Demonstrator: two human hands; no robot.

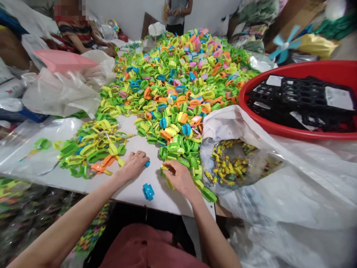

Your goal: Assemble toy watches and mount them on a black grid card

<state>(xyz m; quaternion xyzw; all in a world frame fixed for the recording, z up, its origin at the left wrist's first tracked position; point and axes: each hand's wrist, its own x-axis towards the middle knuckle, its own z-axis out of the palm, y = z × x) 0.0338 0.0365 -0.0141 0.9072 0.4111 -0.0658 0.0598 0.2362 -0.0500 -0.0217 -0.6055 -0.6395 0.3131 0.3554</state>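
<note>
My left hand (134,164) rests on the white table (131,186) with its fingers curled down over a small blue plastic piece (147,163), only part of which shows. My right hand (180,178) is closed in a pinch at the edge of the heap, with a small yellow piece (165,168) at its fingertips. Between my hands and nearer to me lies a blue watch-shaped plastic piece (148,191). Left of my left hand is a pile of green and yellow plastic pieces (92,145) with thin patterned strips among them.
A large heap of coloured plastic pieces (178,82) covers the far table. At right, an opened plastic bag holds yellow wrapped pieces (230,163), beside a red tub (259,119) of black trays. A pink tray (65,61) sits at left. Two people are beyond the heap.
</note>
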